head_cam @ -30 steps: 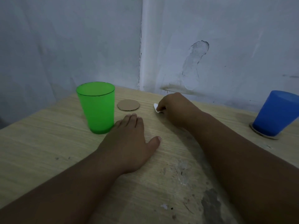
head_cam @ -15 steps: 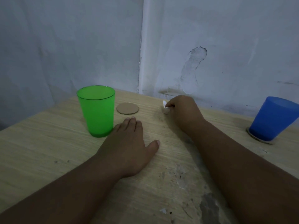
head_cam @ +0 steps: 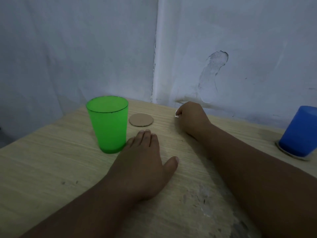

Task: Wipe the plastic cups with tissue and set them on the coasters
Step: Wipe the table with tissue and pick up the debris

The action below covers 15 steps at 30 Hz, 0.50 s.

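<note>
A green plastic cup [head_cam: 109,123] stands upright on the wooden table [head_cam: 42,165], left of centre. Just behind it to the right lies a bare round cardboard coaster [head_cam: 141,119]. My left hand [head_cam: 144,162] rests flat on the table, fingers apart, its fingertips beside the cup's base. My right hand [head_cam: 192,117] is closed near the back wall, and a small bit of white tissue [head_cam: 176,115] shows at its fingertips. A blue cup [head_cam: 299,132] sits upside down on a second coaster [head_cam: 281,152] at the far right.
The table stands in a corner, with pale walls [head_cam: 223,40] close behind it. Scuffed, worn patches [head_cam: 205,201] mark the tabletop near its front.
My right hand has slid away from me toward the back wall with the tissue. My left hand has stayed flat beside the green cup.
</note>
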Available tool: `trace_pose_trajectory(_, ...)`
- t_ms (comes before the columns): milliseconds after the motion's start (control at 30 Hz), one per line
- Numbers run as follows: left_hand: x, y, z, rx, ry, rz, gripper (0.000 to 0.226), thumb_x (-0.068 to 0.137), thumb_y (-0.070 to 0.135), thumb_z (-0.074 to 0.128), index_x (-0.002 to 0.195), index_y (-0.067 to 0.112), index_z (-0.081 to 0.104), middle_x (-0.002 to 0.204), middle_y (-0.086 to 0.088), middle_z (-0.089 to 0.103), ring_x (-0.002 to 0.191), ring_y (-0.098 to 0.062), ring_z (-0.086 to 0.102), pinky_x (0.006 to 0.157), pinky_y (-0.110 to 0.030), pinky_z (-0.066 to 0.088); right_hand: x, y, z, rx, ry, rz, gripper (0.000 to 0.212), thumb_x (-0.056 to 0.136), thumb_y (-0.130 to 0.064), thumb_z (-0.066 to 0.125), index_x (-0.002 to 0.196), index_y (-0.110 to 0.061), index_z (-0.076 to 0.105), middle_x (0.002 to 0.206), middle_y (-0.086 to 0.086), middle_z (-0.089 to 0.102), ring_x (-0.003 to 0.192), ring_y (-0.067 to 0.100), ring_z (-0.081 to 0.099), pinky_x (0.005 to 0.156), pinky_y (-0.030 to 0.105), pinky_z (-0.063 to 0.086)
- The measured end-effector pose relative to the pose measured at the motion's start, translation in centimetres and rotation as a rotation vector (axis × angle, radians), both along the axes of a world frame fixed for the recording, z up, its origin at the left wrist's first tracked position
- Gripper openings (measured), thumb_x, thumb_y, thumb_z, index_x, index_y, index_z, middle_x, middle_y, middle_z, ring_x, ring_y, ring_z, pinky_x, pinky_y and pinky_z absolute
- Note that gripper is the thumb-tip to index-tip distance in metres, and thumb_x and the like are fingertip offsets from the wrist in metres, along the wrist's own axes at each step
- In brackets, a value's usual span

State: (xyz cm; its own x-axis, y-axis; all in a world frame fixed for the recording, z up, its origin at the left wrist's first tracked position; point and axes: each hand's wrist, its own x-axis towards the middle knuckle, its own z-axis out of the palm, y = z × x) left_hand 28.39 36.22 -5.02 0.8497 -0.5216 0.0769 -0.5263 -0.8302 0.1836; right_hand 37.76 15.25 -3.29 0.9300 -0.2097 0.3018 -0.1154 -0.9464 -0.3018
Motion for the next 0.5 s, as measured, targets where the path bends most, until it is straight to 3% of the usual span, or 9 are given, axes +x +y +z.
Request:
trace_pose_trajectory(133,0.2,0.0,0.1,0.007,-0.012,0.005,0.090,0.094,0.071,0.022,0.160,0.013,0.003,0.169,-0.004,-0.003,0.155,-0.017,-0.003,0.124,-0.035,0.001,-0.1,-0.1,0.1,-0.031,-0.012,0.097,0.023,0.091,-0.004,0.057,0.100,-0.010,0.077,0.111,0.006,0.073,0.110,0.020,0.062,0.099,0.028,0.046)
trace_pose_trajectory(233,0.2,0.0,0.1,0.015,-0.007,0.006,0.089,0.094,0.071,0.022,0.160,0.013,0.004,0.169,-0.004,-0.003,0.155,-0.017,-0.003,0.125,-0.035,0.001,-1.1,-0.1,0.0,-0.007,-0.049,0.175,0.022,0.096,-0.013,0.058,0.096,-0.011,0.079,0.103,0.005,0.075,0.100,0.019,0.066,0.088,0.021,0.045)
trace_pose_trajectory(367,0.3,0.0,0.0,0.024,0.007,0.005,0.090,0.093,0.072,0.021,0.160,0.014,0.003,0.169,-0.004,-0.003,0.155,-0.017,-0.003,0.125,-0.036,0.002,-3.0,0.8,0.7,-0.026,-0.028,0.306,0.026,0.099,-0.024,0.057,0.097,-0.011,0.079,0.101,0.003,0.074,0.094,0.013,0.067,0.089,0.019,0.046)
trace_pose_trajectory(500,0.3,0.0,0.0,0.019,0.002,0.006,0.090,0.093,0.071,0.022,0.160,0.014,0.006,0.169,-0.005,-0.001,0.155,-0.017,-0.001,0.125,-0.036,0.003,-4.8,1.0,1.5,-0.043,0.025,0.363,0.026,0.098,-0.022,0.056,0.099,-0.010,0.079,0.097,0.009,0.074,0.091,0.020,0.068,0.085,0.020,0.042)
